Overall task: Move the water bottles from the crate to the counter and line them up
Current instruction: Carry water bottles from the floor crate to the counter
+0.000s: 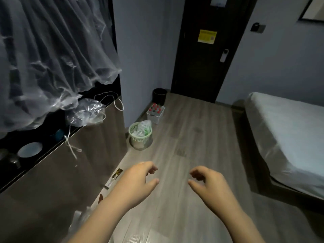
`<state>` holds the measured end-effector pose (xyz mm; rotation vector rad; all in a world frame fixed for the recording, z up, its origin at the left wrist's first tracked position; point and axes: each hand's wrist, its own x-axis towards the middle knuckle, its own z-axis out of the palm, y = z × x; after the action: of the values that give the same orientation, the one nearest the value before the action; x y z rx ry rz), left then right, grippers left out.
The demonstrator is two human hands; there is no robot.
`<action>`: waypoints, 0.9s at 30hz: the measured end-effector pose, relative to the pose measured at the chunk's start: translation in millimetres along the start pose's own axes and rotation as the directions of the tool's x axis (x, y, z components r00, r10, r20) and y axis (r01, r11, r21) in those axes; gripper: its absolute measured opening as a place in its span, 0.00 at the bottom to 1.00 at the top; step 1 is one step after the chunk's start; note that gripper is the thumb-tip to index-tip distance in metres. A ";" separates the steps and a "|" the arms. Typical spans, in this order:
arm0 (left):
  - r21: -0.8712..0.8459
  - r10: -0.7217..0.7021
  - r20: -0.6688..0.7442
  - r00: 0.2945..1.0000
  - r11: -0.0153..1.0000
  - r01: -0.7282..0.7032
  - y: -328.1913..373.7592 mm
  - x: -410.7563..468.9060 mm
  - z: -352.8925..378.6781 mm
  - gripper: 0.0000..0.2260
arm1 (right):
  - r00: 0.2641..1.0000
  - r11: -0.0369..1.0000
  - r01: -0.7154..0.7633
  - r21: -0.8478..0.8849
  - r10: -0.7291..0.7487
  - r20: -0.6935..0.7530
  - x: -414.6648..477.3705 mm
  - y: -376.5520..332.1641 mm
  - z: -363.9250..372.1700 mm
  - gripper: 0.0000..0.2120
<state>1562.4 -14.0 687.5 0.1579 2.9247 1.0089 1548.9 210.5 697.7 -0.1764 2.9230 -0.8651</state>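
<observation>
A pale plastic crate (156, 118) stands on the wooden floor by the far wall, beside the door. Several clear water bottles (155, 108) with red caps stand upright inside it. The dark counter (43, 141) runs along the left, its top partly hidden under clear plastic sheeting. My left hand (135, 183) and my right hand (209, 184) hover over the floor in the foreground, far from the crate. Both have loosely curled fingers held apart and hold nothing.
A green mesh basket (140, 136) with plastic wrappers stands between me and the crate. A black bin (159, 95) sits behind the crate. A bed (287, 137) fills the right side. A bowl (29, 149) and a plastic bag (85, 114) lie on the counter. Small litter (114, 178) lies at the counter's foot.
</observation>
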 end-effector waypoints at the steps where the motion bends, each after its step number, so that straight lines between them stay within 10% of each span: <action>1: 0.013 0.009 0.008 1.000 1.000 -0.009 -0.9 22.7 -4.3 0.13 | 1.000 1.000 -0.013 0.005 0.013 -0.016 19.5 1.3 -4.5 0.11; 27: 0.004 -0.088 0.059 0.994 0.996 0.088 -2.0 589.3 3.3 0.13 | 1.000 0.998 0.023 0.060 -0.022 -0.011 578.1 117.5 -101.4 0.12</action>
<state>976.8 51.5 679.0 0.0578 2.8516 0.9718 955.0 284.5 688.4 -0.2014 2.9058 -0.9588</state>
